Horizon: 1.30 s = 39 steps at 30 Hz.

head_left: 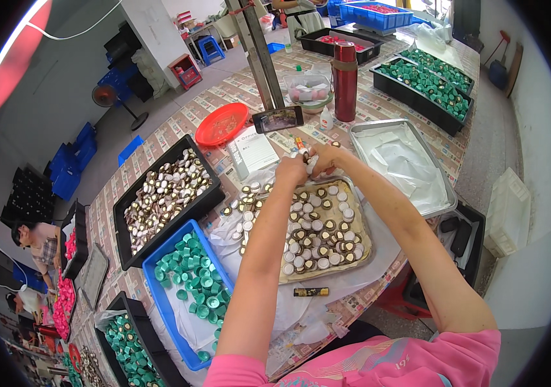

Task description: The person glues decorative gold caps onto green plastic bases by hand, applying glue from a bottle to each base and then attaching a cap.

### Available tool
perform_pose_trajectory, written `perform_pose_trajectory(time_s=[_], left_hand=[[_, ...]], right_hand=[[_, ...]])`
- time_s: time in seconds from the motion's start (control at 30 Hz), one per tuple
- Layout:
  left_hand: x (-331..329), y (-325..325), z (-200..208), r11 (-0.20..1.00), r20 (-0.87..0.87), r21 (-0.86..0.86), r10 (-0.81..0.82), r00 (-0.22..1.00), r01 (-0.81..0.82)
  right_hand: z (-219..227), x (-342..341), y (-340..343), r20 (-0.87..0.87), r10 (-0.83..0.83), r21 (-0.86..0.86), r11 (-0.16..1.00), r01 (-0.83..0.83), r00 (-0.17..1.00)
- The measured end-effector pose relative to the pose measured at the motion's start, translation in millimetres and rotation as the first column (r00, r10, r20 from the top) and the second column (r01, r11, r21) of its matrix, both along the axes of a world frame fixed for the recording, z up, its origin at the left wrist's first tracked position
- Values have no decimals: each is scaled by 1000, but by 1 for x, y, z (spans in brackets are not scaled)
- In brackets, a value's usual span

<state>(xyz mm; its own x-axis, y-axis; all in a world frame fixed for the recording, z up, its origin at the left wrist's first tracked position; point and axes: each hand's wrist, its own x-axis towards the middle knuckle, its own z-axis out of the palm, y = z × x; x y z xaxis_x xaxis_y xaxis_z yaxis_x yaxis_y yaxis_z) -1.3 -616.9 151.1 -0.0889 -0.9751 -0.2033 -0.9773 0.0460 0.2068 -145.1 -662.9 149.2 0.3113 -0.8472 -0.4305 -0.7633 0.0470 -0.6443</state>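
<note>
Both hands meet at the far edge of a shallow tray [366,227] that holds many small round pieces [317,226], some white, some dark with gold tops. My left hand [292,171] has its fingers curled in at the tray's far left. Close beside it, my right hand [325,158] is also closed, fingers bent down. A small white thing with an orange and yellow part [300,147] shows between and just beyond the hands; its kind is unclear, and the fingers hide what each holds. Nearer me lies a black and gold tube [311,292].
Left of the tray stand a black bin [120,213] of similar pieces and a blue tray [153,258] of green foil cups. Beyond my hands are a propped phone [278,119], a red flask [344,84] and a red plate [222,124]. An empty metal tray [404,161] lies right.
</note>
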Motion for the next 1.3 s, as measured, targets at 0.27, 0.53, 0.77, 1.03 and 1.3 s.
perform_pose_trajectory(time_s=[0.27, 0.53, 0.77, 1.03, 1.3], left_hand=[[12, -6, -2, 990, -304, -144, -50, 951, 6], [15, 62, 13, 971, -520, -236, -154, 840, 32], [41, 123, 20, 962, -561, -47, -248, 789, 269], [33, 219, 60, 990, -803, 142, 124, 583, -16], [29, 372, 97, 897, -826, 441, 417, 380, -26]], right_hand=[[-10, 9, -2, 288, -78, 7, 997, 79, 955], [-2, -11, 76, 296, 111, -453, 891, 38, 949], [16, -31, 156, 145, 311, -502, 841, -201, 939], [-21, -88, 69, -24, -13, -719, 695, -8, 1000], [-1, -43, 24, -241, -241, -525, 847, 82, 940]])
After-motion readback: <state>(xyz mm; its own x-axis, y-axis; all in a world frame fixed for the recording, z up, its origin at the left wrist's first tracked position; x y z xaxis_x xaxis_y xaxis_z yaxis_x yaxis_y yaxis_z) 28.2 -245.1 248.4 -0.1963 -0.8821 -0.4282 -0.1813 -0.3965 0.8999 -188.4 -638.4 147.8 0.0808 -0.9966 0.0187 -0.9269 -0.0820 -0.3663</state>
